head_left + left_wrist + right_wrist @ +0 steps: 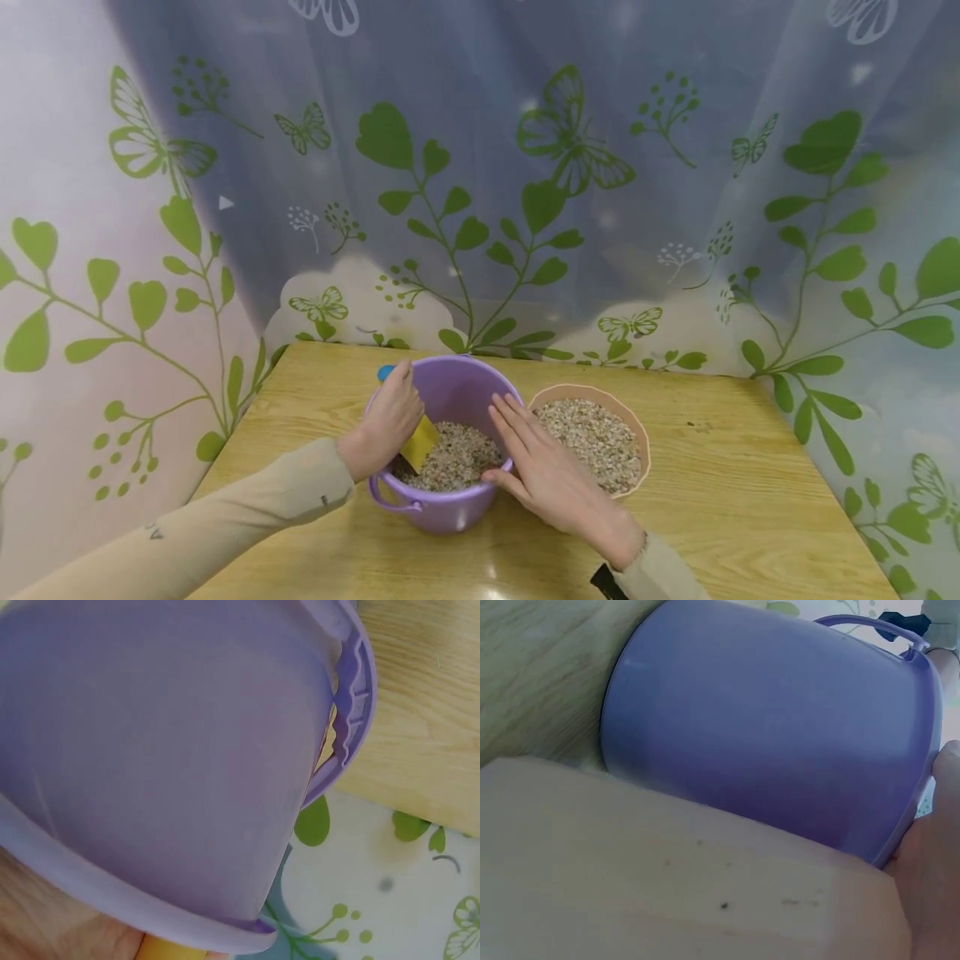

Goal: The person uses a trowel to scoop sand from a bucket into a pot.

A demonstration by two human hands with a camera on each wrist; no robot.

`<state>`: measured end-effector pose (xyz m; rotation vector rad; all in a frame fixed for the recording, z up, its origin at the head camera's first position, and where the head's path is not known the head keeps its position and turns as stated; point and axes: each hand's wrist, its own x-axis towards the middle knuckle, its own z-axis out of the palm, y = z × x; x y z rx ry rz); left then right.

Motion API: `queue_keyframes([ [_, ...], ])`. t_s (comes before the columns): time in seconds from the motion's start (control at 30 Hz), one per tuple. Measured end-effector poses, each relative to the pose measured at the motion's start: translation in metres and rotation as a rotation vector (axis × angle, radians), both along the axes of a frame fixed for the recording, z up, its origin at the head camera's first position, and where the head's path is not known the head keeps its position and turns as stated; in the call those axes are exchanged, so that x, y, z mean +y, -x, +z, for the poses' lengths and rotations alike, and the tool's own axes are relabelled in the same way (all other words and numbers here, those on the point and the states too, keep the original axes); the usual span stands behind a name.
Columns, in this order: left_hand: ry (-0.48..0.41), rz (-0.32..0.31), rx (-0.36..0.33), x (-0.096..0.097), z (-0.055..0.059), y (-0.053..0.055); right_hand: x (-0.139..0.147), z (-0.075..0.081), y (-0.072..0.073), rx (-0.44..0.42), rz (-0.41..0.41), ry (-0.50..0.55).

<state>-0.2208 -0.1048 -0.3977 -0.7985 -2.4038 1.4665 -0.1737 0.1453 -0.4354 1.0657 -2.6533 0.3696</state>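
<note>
A purple bucket (450, 518) stands upright on the wooden table, with small mixed gravel (461, 454) inside. At its left side my left hand (390, 417) grips a toy shovel with a blue handle end (386, 373). Its yellow blade (422, 444) dips into the gravel. In the left wrist view the bucket wall (165, 750) hides most of that hand; a bit of yellow (169, 949) shows below the rim. My right hand (551, 479) rests on the bucket's right rim, fingers straight, thumb near the front edge. The right wrist view shows the bucket's outer wall (765, 720).
A peach-coloured bowl (643, 446) full of gravel stands right of the bucket, partly behind my right forearm; its wall (667, 862) fills the lower right wrist view. The bucket's handle (390, 502) hangs at the front left. Patterned curtains (480, 208) border the table (735, 500).
</note>
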Motion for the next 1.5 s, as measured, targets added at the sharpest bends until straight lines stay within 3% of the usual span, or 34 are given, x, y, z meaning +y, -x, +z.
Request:
queue_keyframes([
  [0.27,-0.05,-0.018,0.015,-0.002,-0.003,0.0,0.001,0.0,0.004,0.069,0.028,-0.041],
  [0.53,-0.092,-0.007,-0.001,-0.002,-0.007,0.0,0.007,0.004,0.009,-0.015,0.088,-0.043],
  [0.8,-0.145,0.003,-0.014,-0.001,-0.009,-0.001,0.01,0.002,0.019,0.091,0.17,-0.062],
  [0.97,-0.217,0.011,-0.016,-0.002,-0.013,-0.002,0.009,0.0,0.017,0.072,0.159,-0.051],
  [1.2,-0.231,0.021,-0.019,-0.002,-0.014,0.0,0.007,-0.001,0.014,0.034,0.136,-0.016],
  [1.5,-0.412,-0.022,-0.047,-0.003,-0.018,-0.002,0.007,-0.001,0.013,0.019,0.119,-0.033],
])
